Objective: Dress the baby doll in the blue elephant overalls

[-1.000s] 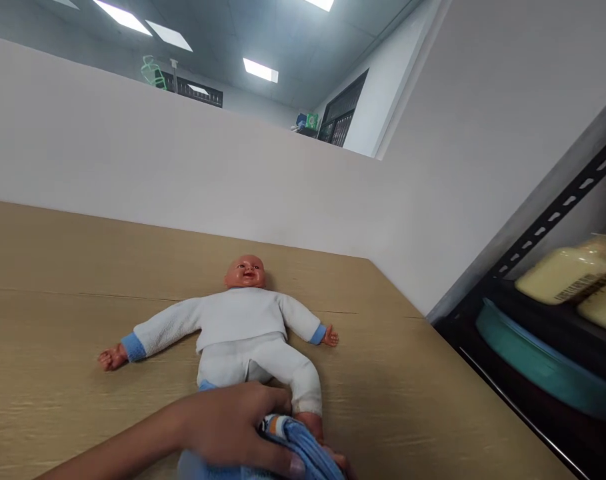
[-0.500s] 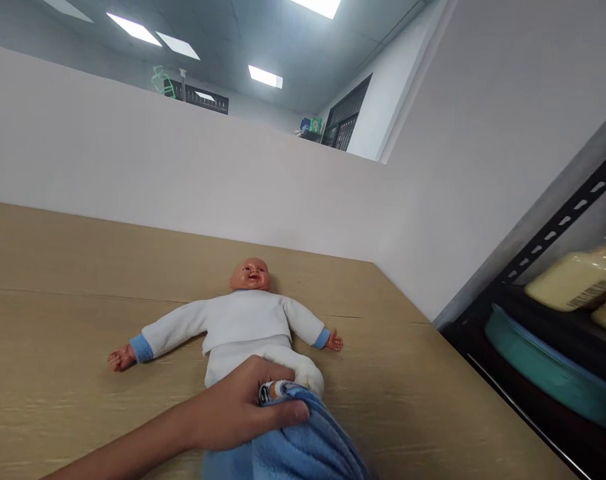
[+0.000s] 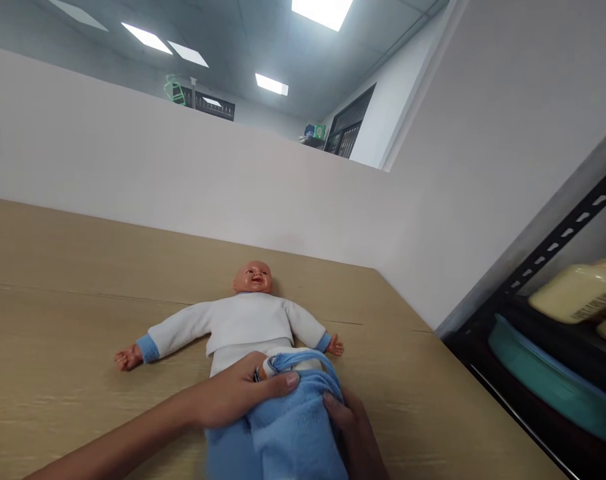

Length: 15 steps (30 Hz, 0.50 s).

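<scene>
A baby doll [image 3: 250, 327] in a white long-sleeved top with blue cuffs lies on its back on the wooden table, arms spread. Blue doll trousers [image 3: 295, 427] cover its lower part, with their waistband bunched near the doll's hips. My left hand [image 3: 245, 393] is closed on the waistband's left side, thumb on the outside. On the right side, my right hand [image 3: 353, 423] grips the blue cloth, partly hidden behind it. White fabric shows inside the trousers' opening. The doll's legs are hidden.
The wooden table [image 3: 83, 267] meets a low white wall [image 3: 183, 180] at the back. To the right stands a black shelf rack [image 3: 547, 257] holding a teal basin [image 3: 547, 380] and a cream-coloured bottle [image 3: 577, 293].
My right hand has come into view and taken hold of the trousers' right side. The waistband now sits higher and spread wider over the doll's right-hand hip in view.
</scene>
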Tool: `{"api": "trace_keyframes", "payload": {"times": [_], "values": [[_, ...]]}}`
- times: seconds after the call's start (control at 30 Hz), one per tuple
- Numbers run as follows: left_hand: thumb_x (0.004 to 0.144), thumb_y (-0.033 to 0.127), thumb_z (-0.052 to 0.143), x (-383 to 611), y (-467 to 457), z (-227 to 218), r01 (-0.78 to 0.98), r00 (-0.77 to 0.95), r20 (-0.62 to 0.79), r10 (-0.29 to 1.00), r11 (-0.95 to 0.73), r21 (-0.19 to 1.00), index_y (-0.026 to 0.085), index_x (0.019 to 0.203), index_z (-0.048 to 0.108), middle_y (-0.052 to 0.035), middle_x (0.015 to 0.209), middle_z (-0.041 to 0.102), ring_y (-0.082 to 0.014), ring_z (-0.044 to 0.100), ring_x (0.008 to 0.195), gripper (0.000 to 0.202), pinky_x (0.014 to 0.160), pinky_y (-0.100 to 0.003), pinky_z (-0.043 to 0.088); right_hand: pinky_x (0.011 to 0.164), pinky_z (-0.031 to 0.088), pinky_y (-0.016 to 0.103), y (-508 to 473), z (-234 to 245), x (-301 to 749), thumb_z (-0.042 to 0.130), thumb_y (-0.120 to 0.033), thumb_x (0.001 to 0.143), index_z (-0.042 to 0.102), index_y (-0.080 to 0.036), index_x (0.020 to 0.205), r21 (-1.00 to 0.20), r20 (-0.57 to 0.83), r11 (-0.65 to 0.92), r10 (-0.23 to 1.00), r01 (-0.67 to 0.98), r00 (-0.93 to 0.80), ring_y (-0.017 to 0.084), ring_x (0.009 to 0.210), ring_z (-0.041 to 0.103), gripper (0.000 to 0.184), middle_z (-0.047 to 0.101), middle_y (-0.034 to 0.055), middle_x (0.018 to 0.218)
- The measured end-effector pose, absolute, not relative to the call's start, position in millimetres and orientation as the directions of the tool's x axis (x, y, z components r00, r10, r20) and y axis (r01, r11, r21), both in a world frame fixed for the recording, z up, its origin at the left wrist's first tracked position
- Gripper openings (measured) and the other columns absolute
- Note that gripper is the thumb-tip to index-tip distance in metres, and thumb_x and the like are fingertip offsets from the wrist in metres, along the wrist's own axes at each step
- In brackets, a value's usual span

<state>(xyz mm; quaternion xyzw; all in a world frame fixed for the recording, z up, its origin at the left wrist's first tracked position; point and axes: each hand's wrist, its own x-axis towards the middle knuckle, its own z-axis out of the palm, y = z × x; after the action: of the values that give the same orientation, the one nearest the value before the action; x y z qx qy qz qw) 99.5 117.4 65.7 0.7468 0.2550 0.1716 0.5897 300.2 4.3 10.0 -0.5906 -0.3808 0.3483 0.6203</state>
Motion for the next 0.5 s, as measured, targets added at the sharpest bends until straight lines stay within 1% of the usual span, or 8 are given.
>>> {"api": "trace_keyframes", "payload": {"times": [0.1,0.13,0.17,0.23,0.3,0.37,0.43,0.5], "values": [[0.093,0.078,0.055,104.3,118.0,61.0,0.221,0.775,-0.017,0.632,-0.246,0.944,0.018,0.093,0.067,-0.0028,0.096,0.069,-0.0235,0.059,0.094,0.061,0.083,-0.03,0.053,0.066,0.052,0.029,25.8,22.1,305.3,0.077,-0.062,0.085,0.078,-0.019,0.088,-0.999,0.01,0.019,0.975,-0.04,0.22,0.021,0.073,0.063,0.043,0.072,0.0026,0.076],[0.094,0.078,0.052,106.7,118.4,59.5,0.235,0.756,-0.003,0.655,-0.267,0.934,0.018,0.089,0.064,-0.0024,0.091,0.067,-0.0224,0.058,0.089,0.061,0.08,-0.03,0.052,0.064,0.05,0.028,33.7,23.7,306.9,0.074,-0.064,0.087,0.076,-0.019,0.088,-0.999,0.018,0.026,0.988,-0.046,0.152,0.019,0.07,0.06,0.045,0.069,0.0016,0.074],[0.096,0.077,0.049,109.2,119.2,58.2,0.248,0.733,0.007,0.68,-0.277,0.928,0.018,0.086,0.062,-0.0022,0.088,0.066,-0.0218,0.057,0.086,0.062,0.079,-0.03,0.051,0.063,0.049,0.028,41.7,23.6,308.2,0.071,-0.065,0.089,0.075,-0.019,0.09,-0.998,0.043,0.047,0.991,-0.03,0.128,0.019,0.069,0.058,0.046,0.067,0.0012,0.074],[0.1,0.074,0.046,113.0,121.4,56.6,0.236,0.701,0.034,0.712,-0.276,0.932,0.018,0.085,0.062,-0.0026,0.087,0.067,-0.0229,0.059,0.086,0.06,0.08,-0.032,0.051,0.069,0.051,0.029,56.4,18.5,309.4,0.068,-0.064,0.092,0.073,-0.02,0.091,-0.989,0.145,0.132,0.967,0.072,0.21,0.02,0.074,0.058,0.044,0.067,0.0018,0.079],[0.102,0.067,0.048,114.7,123.8,56.4,0.165,0.685,0.107,0.72,-0.297,0.941,0.019,0.095,0.066,-0.0046,0.099,0.072,-0.0266,0.063,0.098,0.052,0.091,-0.036,0.051,0.084,0.054,0.034,68.2,8.9,308.5,0.068,-0.061,0.092,0.072,-0.021,0.089,-0.947,0.295,0.226,0.892,0.228,0.343,0.023,0.087,0.062,0.04,0.068,0.0047,0.087],[0.102,0.061,0.051,114.8,125.6,55.8,0.131,0.652,0.181,0.736,-0.345,0.929,0.02,0.109,0.066,-0.0066,0.114,0.072,-0.0291,0.062,0.112,0.044,0.105,-0.039,0.048,0.103,0.051,0.039,75.7,-2.0,306.2,0.071,-0.059,0.09,0.073,-0.023,0.093,-0.911,0.393,0.271,0.799,0.31,0.455,0.028,0.108,0.063,0.037,0.069,0.0088,0.106],[0.101,0.06,0.052,114.8,126.7,52.8,0.2,0.618,0.189,0.763,-0.386,0.901,0.021,0.112,0.063,-0.0084,0.116,0.07,-0.0298,0.061,0.112,0.042,0.107,-0.042,0.047,0.109,0.049,0.042,78.5,-11.7,303.7,0.072,-0.06,0.089,0.075,-0.024,0.104,-0.934,0.354,0.269,0.775,0.235,0.523,0.03,0.12,0.062,0.038,0.068,0.0107,0.119],[0.103,0.059,0.048,115.4,127.5,47.3,0.269,0.615,0.169,0.77,-0.407,0.873,0.021,0.108,0.06,-0.0082,0.112,0.069,-0.0292,0.062,0.106,0.04,0.102,-0.043,0.049,0.103,0.054,0.043,77.3,-18.4,302.3,0.069,-0.06,0.091,0.073,-0.025,0.117,-0.966,0.254,0.241,0.829,0.091,0.498,0.03,0.114,0.067,0.044,0.072,0.0104,0.119]]}}
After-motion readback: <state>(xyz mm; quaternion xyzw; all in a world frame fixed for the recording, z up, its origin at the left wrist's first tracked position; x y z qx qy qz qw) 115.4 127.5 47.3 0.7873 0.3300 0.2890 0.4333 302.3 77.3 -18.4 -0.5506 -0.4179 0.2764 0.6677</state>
